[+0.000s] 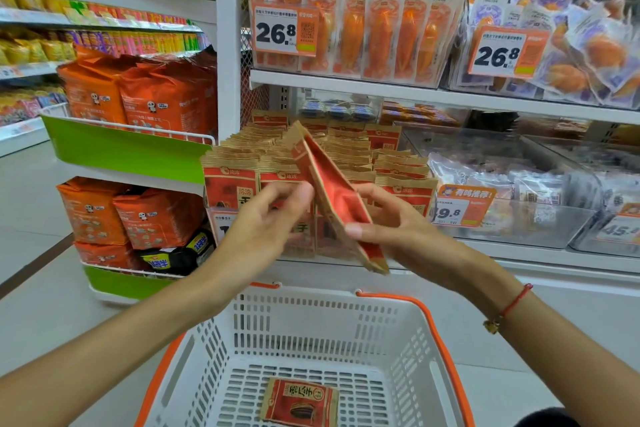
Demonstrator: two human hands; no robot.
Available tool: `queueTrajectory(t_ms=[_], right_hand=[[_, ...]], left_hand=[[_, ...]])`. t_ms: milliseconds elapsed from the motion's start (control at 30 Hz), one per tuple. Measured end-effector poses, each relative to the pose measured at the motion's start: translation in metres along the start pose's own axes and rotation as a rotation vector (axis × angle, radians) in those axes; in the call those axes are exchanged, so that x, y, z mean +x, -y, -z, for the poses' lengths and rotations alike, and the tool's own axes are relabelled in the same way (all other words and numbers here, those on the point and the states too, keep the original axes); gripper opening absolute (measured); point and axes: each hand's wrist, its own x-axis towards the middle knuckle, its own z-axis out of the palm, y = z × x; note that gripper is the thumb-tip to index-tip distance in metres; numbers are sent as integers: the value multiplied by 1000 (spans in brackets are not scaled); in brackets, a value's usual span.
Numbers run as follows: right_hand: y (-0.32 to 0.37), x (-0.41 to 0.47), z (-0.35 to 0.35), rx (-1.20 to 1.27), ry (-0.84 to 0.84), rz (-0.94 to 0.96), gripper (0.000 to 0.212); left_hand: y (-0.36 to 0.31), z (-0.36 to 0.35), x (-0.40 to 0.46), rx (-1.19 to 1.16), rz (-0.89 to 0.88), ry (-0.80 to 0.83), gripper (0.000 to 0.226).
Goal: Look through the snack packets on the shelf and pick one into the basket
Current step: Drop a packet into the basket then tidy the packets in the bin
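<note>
Head view: white slotted plastic basket (408, 333) holds one red-brown seed packet (299, 404). Above it, left hand (266, 218) and right hand (384, 218) pinch a tilted red-and-kraft snack packet (332, 194) between their fingers.

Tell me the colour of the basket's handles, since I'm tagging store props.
Orange handles on a white slatted basket, clearest in the head view.

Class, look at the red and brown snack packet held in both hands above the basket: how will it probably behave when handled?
The held packet looks thin and flat, so probably light and bendy. Right hand and left hand manage it with fingertips, suggesting little weight. Dropped, it would likely land flat like the packet in the basket, not roll.
</note>
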Motion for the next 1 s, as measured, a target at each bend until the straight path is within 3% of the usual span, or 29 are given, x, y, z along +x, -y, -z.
queueTrajectory(t_ms=[100, 267, 400, 567, 733, 833, 1000], right_hand=[[1, -3, 9, 169, 139, -57, 61], [4, -7, 18, 220, 210, -80, 53], [13, -11, 22, 78, 168, -73, 48], [44, -26, 26, -303, 119, 37, 32], [71, -26, 38, -601, -109, 184, 37], [88, -20, 59, -734, -299, 298, 29], [86, 14, 103, -979, -650, 378, 33]], left_hand=[[5, 5, 2, -3, 55, 3, 49], [6, 12, 3, 64, 4, 27, 49], [4, 9, 3, -27, -59, -65, 41], [-1, -4, 10, -133, -90, -171, 32], [-28, -22, 28, -127, -226, -168, 27], [-48, -25, 53, -55, -308, -156, 26], [-67, -26, 104, 397, -301, -107, 19]])
